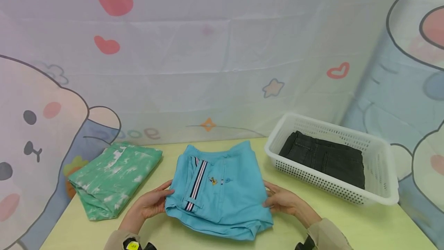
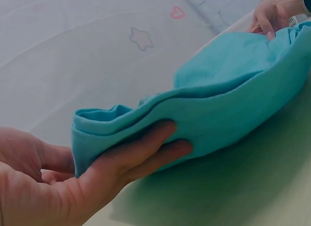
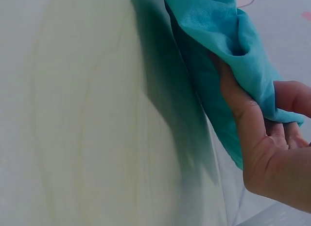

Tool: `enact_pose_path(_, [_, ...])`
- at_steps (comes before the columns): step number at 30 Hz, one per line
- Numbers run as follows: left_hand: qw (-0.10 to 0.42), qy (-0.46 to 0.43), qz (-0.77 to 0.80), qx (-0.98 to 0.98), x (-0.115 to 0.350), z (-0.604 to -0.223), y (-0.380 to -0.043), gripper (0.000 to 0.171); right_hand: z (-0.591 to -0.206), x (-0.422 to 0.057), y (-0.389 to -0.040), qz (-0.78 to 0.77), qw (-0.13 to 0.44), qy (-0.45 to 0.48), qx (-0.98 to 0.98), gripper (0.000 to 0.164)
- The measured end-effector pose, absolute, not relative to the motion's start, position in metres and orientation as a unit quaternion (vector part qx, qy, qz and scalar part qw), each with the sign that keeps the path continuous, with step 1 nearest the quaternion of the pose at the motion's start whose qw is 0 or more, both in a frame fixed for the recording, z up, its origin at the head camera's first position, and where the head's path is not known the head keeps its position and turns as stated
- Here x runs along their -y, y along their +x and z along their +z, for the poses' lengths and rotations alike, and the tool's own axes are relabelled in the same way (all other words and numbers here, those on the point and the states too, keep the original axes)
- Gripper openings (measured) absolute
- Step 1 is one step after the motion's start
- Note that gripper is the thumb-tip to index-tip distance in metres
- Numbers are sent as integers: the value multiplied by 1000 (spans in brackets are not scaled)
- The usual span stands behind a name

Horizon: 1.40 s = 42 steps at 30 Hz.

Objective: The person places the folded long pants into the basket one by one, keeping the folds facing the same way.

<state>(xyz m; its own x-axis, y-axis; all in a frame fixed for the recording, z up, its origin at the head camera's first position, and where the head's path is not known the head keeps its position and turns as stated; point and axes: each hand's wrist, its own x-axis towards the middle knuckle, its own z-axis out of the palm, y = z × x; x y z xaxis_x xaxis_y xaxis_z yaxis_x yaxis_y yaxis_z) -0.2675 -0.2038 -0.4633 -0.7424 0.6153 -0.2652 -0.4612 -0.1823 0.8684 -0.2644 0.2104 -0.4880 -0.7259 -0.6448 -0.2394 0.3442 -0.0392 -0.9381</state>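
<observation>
Folded blue shorts (image 1: 239, 188) are held up between both hands over the table's front middle. A striped strip and a small embroidered logo show on their front. My left hand (image 1: 152, 203) grips the left side, its fingers (image 2: 146, 143) under the layers and the thumb at the outer edge. On the other side my right hand (image 1: 285, 201) pinches the edge, with the thumb on top and fingers (image 3: 238, 97) beneath the cloth. The shorts cast a shadow on the table in both wrist views.
A green and white folded garment (image 1: 118, 178) lies on the yellow table (image 1: 312, 219) at the left. To the right stands a white plastic basket (image 1: 383, 165) with a folded black denim garment (image 1: 322, 157) inside. A printed curtain (image 1: 222, 57) hangs behind the table.
</observation>
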Motion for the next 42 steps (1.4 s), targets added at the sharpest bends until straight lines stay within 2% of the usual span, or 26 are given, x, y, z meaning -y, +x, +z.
enact_pose_path(27, [348,74,775,-522,205,-440,-267,65,-467,-217,-266,-676,312,-184,-641,90])
enact_pose_path(42, [356,110,774,-511,195,-431,-268,65,-460,-230,-264,-665,292,-188,-661,85])
